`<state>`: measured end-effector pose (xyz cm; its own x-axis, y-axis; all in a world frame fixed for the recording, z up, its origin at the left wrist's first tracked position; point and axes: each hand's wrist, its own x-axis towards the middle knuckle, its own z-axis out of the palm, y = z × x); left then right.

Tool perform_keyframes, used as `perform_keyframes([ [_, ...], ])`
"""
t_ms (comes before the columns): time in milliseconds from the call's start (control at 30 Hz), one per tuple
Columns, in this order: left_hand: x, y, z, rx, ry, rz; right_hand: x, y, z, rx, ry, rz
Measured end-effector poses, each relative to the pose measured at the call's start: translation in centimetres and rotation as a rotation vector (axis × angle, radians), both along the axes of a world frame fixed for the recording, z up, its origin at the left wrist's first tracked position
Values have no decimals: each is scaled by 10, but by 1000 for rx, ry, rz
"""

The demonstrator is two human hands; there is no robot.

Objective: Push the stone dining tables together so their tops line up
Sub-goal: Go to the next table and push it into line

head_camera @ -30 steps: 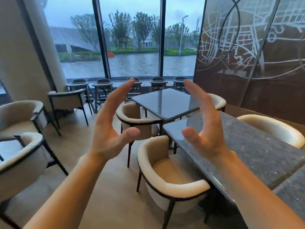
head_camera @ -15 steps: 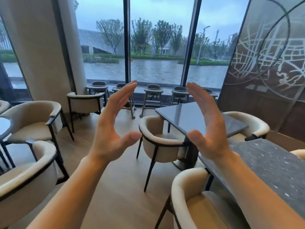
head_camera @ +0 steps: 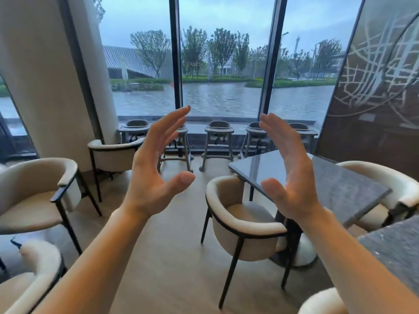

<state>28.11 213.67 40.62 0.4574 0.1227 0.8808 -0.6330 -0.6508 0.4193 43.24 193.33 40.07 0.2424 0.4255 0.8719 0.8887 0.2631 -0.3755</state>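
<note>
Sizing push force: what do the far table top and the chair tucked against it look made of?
Far table top: looks like polished grey stone, with fine speckle and a glossy window reflection; sintered or laminate can't be excluded. Chair: cream upholstery, matte and padded, fabric or leather unclear, on thin dark legs, probably painted metal.

Cream armchairs on pale wood floor before tall windows.
</note>
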Motion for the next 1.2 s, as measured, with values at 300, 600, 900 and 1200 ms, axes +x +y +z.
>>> perform_keyframes([
  [300, 128, 161, 40, 68, -22, 55, 128, 174, 34, 33, -14, 66],
  [600, 252, 347, 11, 58, -47, 29, 250, 359, 15, 24, -16, 68],
  [900, 400, 531, 32, 40, -53, -65, 381, 531, 30, 58, 0, -28],
  [1200, 584, 657, 20, 79, -25, -141, 553, 649, 13, 88, -20, -132],
])
